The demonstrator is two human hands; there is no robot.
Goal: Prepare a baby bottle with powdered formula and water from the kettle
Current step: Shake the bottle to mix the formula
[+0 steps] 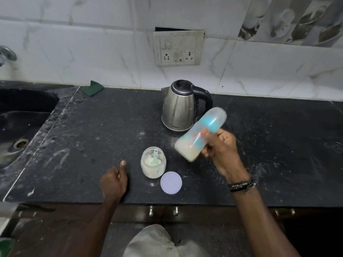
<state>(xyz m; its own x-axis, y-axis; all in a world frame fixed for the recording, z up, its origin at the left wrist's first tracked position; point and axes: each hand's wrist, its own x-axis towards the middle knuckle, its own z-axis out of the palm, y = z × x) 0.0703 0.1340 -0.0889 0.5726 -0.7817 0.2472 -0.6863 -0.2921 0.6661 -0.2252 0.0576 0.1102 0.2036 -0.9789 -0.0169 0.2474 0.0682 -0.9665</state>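
From the head camera, the right hand (220,151) is raised above the dark bench (278,154), forearm reaching in from the lower right with a dark band at the wrist. Its fingers are wrapped tight around the baby bottle (201,133), which is tilted, capped end up toward the kettle (179,105), base down and left, with pale milky liquid inside; the bottle is motion-blurred. The left hand (114,180) rests on the bench near its front edge, fingers curled under and thumb pointing up, holding nothing. The kettle has small lettering near its base, too small to read. A formula jar (153,162) stands open between the hands, a green scoop (155,158) inside, its purple lid (171,182) lying just beside it.
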